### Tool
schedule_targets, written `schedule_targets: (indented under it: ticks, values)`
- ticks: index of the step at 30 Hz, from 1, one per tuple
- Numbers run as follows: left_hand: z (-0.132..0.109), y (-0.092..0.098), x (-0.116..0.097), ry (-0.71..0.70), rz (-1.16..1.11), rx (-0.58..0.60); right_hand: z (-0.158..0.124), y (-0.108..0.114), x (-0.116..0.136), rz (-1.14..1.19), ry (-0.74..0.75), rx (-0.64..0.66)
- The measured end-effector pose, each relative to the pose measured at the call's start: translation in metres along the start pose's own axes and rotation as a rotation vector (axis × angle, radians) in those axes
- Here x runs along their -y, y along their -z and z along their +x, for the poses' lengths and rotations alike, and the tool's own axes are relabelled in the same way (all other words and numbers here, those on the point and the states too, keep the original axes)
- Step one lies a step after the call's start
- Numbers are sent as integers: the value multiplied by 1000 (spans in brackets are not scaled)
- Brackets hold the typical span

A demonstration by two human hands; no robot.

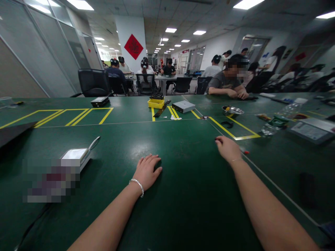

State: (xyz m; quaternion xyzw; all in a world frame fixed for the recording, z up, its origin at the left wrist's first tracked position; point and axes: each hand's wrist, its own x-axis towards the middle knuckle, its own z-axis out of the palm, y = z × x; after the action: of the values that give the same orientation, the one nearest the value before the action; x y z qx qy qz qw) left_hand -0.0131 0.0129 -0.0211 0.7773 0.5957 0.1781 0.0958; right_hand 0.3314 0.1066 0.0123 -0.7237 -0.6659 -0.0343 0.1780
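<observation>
My left hand (147, 170) lies flat on the green table mat (183, 195), fingers stretched out and together, with a bead bracelet on the wrist. It holds nothing. My right hand (228, 148) rests on the mat further right, fingers curled down. A small dark tip shows at its fingertips and a small red item (246, 152) lies just beside it. Whether the fingers grip anything is hidden.
A white box with a cable (75, 156) sits left of my left hand. Further back are a yellow bin (156, 103), a grey box (183, 106), a metal bowl (232, 110) and a plastic bottle (277, 120). A person sits across the table; others work behind.
</observation>
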Motion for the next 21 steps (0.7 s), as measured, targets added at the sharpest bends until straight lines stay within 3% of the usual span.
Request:
schedule_targets:
  ticks: [6,10,13,17,19,21]
  values:
    - [0,8,-4,20,-116,-25,-55,-17,131,195,735,129]
    - [0,10,-7,-46,-94,5,-90,-31,165,258,947,137]
    - [1,10,-8,-66,-78,10,-95,-35,166,330,952,177]
    - [1,9,-6,-44,-123,1,-70,-26,147,370,846,231]
    - [2,9,-5,-17,-156,-8,-47,-18,121,259,643,116]
    - [2,10,-4,16,-183,-22,-25,-10,82,68,325,-42]
